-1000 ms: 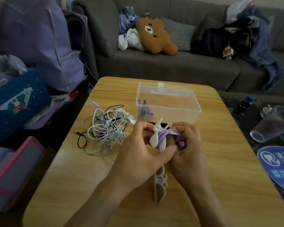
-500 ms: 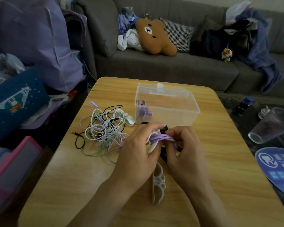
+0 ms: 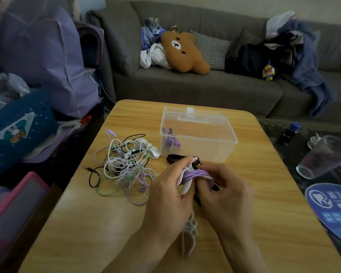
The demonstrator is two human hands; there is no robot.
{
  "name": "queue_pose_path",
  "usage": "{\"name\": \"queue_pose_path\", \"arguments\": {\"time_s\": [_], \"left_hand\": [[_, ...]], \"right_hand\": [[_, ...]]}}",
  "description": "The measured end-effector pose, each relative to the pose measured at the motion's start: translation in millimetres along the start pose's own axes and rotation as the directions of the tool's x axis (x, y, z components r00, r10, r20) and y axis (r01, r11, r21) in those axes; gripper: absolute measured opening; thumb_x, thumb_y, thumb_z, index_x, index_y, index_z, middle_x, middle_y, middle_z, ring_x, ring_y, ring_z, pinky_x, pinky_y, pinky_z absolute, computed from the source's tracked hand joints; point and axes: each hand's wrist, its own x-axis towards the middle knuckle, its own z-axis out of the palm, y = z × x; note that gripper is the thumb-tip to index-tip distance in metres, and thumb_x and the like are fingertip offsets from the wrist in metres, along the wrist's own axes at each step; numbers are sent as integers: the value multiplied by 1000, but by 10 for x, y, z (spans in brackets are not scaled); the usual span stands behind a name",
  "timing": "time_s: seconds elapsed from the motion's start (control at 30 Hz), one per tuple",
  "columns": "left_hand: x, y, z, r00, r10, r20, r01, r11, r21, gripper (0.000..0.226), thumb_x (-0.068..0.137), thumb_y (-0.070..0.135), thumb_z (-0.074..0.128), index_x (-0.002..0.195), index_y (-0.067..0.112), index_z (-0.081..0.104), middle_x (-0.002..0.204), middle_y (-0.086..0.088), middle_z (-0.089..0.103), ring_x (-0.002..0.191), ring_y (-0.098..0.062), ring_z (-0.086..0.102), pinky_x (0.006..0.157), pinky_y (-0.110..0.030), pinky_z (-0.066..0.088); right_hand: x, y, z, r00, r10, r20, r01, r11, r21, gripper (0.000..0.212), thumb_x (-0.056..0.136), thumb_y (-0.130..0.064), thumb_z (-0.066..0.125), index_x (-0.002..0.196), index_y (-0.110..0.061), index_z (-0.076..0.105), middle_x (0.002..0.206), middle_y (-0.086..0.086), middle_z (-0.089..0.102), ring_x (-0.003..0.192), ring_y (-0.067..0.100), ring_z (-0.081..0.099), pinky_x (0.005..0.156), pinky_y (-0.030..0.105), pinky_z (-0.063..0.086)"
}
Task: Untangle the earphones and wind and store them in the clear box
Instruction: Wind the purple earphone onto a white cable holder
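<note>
My left hand grips a white winder with purple earphone cord wrapped round its middle. My right hand pinches the cord at the winder's right side. Both hands hover over the wooden table, just in front of the clear box. The box stands open, with one wound purple earphone inside at its left. A tangle of white, purple, green and black earphones lies left of my hands.
A black winder lies in front of the box, partly behind my hands. Another white winder lies between my wrists. A third white winder sits by the tangle. A tipped clear cup and blue fan lie right.
The winder has tilted over in my left hand, its end now pointing down. My right hand's fingers have shifted along the purple cord. The camera view drifted slightly.
</note>
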Motion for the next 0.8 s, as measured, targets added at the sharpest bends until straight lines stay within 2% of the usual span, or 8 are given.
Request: {"name": "queue_pose_path", "arguments": {"time_s": [0.13,0.3,0.5,0.67,0.8], "left_hand": [[-9,11,36,997,55,-47,-50,994,99,57,83,-6,69,135,13,59,125,4,66,115,-1,59,97,-6,41],[9,7,30,990,38,-135,-29,997,72,63,75,-14,73,130,17,64,119,14,63,110,3,60,93,-5,42],[7,-18,32,981,-46,-187,49,999,11,58,77,-9,75,125,22,67,113,11,72,106,5,65,89,-10,49],[9,4,17,975,-104,-197,99,994,-38,57,78,-4,76,124,28,67,110,12,73,103,3,67,87,-25,57],[13,12,5,970,-113,-213,102,993,-61,60,75,-2,80,123,30,66,107,10,74,97,2,69,82,-24,58]], "right_hand": [[-19,-52,31,991,111,-70,-105,991,84,28,69,2,79,86,-21,76,83,-18,73,77,-5,69,67,7,50],[-48,-100,86,983,164,-84,-147,973,176,44,64,2,82,78,-38,70,81,-14,73,79,5,72,71,24,58],[-32,-103,129,972,202,-120,-173,961,215,35,60,0,85,72,-30,72,83,-15,67,81,10,71,70,29,58],[-49,-88,131,967,251,-50,-233,943,239,30,65,-2,83,72,-27,69,84,-9,71,80,11,72,70,35,59],[-68,-93,146,958,285,-26,-271,932,239,32,69,0,80,72,-28,67,81,-7,72,78,12,71,67,30,57]]}}
